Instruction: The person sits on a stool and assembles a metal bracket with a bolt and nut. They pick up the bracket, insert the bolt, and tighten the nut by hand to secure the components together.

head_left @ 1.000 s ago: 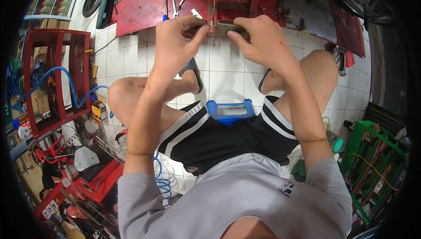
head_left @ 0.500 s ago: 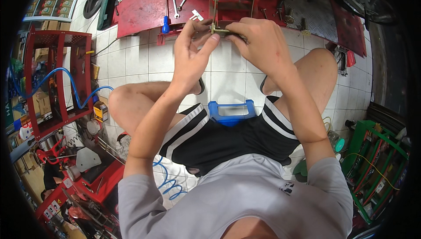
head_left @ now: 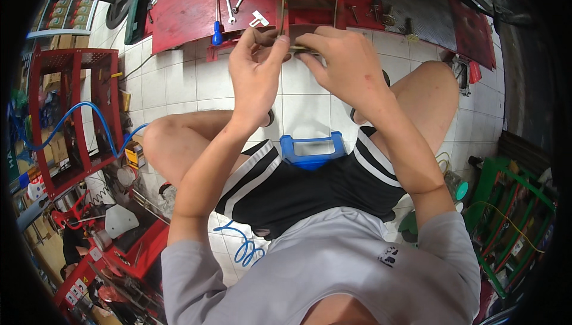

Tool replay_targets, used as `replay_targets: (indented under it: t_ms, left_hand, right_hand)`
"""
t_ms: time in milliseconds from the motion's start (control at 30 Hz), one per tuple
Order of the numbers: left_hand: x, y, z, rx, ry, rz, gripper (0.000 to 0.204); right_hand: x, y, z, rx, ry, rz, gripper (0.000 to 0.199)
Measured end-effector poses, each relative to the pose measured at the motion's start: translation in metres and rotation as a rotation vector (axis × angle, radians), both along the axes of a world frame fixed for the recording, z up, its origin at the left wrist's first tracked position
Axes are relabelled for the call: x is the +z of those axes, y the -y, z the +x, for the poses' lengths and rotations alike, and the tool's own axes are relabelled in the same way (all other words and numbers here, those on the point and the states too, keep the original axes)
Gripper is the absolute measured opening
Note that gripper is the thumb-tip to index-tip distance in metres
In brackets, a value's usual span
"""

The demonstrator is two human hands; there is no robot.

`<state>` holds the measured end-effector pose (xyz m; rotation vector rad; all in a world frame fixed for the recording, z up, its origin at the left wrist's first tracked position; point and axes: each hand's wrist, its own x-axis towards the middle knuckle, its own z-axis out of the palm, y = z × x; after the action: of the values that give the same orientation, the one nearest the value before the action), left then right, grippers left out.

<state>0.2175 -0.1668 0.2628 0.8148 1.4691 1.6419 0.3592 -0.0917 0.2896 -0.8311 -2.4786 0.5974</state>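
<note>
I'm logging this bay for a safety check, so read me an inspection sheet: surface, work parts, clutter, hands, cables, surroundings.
Surface: red platform, scuffed; white tiled floor below.
Work parts: thin piece, mostly hidden.
Clutter: two wrenches, a blue-handled screwdriver and a small white piece on the platform.
Hands: right hand pinches the thin piece; left hand close beside it, grip unclear.
Cables: blue hose looping past the red rack; blue coil on the floor.
Surroundings: red rack left, green rack right.

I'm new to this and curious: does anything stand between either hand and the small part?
Nothing visible does: the right hand holds the small part, and the left hand is close beside it; contact there is unclear.
</note>
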Motion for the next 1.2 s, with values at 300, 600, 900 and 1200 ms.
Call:
replay_targets:
  t_ms: [300,600,900,1200]
  left_hand:
    - [0.003,0.003,0.0,0.012,0.03,-0.043,0.017]
    - [0.001,-0.002,0.0,0.018,0.051,-0.033,0.02]
    - [0.001,0.003,-0.003,-0.012,0.043,-0.054,0.018]
    - [0.003,0.002,0.0,-0.027,0.09,-0.057,0.017]
  right_hand:
    - [0.004,-0.109,0.048,-0.276,-0.434,-0.51,0.031]
    - [-0.243,-0.232,0.105,-0.585,0.425,-0.258,0.03]
    - [-0.28,-0.23,0.078,-0.643,0.28,-0.122,0.033]
    - [-0.278,-0.238,0.083,-0.587,0.421,-0.051,0.025]
